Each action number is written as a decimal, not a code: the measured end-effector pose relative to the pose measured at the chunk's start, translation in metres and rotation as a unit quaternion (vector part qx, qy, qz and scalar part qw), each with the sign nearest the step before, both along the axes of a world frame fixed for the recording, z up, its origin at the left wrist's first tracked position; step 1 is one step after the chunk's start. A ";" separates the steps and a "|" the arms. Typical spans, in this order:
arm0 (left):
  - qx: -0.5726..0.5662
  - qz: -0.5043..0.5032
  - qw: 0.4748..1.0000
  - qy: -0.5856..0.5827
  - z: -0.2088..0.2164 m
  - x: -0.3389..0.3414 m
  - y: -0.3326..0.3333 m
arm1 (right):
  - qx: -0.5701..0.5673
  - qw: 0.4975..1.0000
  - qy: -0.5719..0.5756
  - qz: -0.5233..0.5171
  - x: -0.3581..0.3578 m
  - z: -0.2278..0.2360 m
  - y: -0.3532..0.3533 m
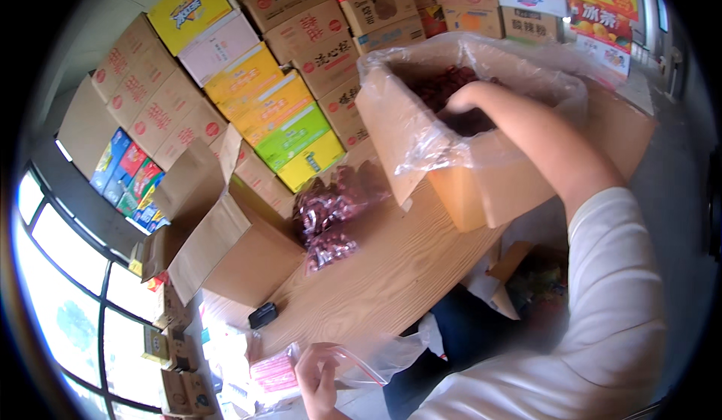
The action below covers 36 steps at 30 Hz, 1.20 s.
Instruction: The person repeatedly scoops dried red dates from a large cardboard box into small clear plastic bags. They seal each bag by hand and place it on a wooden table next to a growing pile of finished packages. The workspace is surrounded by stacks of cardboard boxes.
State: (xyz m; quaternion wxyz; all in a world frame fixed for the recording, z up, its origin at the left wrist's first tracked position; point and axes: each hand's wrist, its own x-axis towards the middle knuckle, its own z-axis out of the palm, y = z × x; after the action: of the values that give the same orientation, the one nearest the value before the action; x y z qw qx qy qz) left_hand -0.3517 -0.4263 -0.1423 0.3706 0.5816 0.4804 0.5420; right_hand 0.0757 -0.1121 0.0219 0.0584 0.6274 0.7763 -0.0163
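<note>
Dark red dried fruits (451,89) fill the plastic-lined brown cardboard box (481,187) at one o'clock on the wooden table (391,269). The right hand (460,98) is plunged among them; I cannot tell its grip. At six o'clock the left hand (320,379) pinches a clear red-zippered plastic bag (368,363). This looks like scooping; next, the handful must reach that bag's mouth.

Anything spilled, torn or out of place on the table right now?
Nothing stands out. The filled bags of dark red fruit lie in a heap on the wooden table, none visibly burst. The right hand reaches into the plastic-lined carton; the left hand holds an empty clear zip bag.
</note>
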 end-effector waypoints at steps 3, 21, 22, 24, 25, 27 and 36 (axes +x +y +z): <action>-0.008 0.032 0.999 0.004 -0.011 -0.003 -0.024 | -0.073 0.997 -0.024 -0.012 -0.017 0.015 -0.015; -0.031 -0.001 0.999 0.013 -0.017 0.041 -0.025 | 0.023 0.998 0.026 0.059 0.027 -0.050 0.060; -0.030 -0.006 0.999 0.017 -0.017 0.040 -0.023 | 0.026 0.998 0.027 0.050 0.029 -0.052 0.062; -0.041 -0.004 0.999 0.013 -0.015 0.043 -0.019 | 0.030 0.998 0.032 0.045 0.029 -0.047 0.059; -0.046 -0.005 0.999 0.012 -0.015 0.044 -0.016 | 0.031 0.997 0.040 0.050 0.030 -0.045 0.056; -0.051 -0.003 0.999 0.010 -0.020 0.043 -0.013 | 0.031 0.996 0.056 0.062 0.023 -0.035 0.040; -0.052 -0.049 0.997 0.017 -0.034 0.045 0.000 | -0.199 0.963 0.155 -0.091 0.005 0.006 -0.011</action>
State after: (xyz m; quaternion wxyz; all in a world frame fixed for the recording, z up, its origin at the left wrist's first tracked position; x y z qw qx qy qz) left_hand -0.3070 -0.4258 -0.1764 0.4182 0.5937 0.4848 0.4875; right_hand 0.0809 -0.1232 0.0277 0.0587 0.6607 0.6970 -0.2726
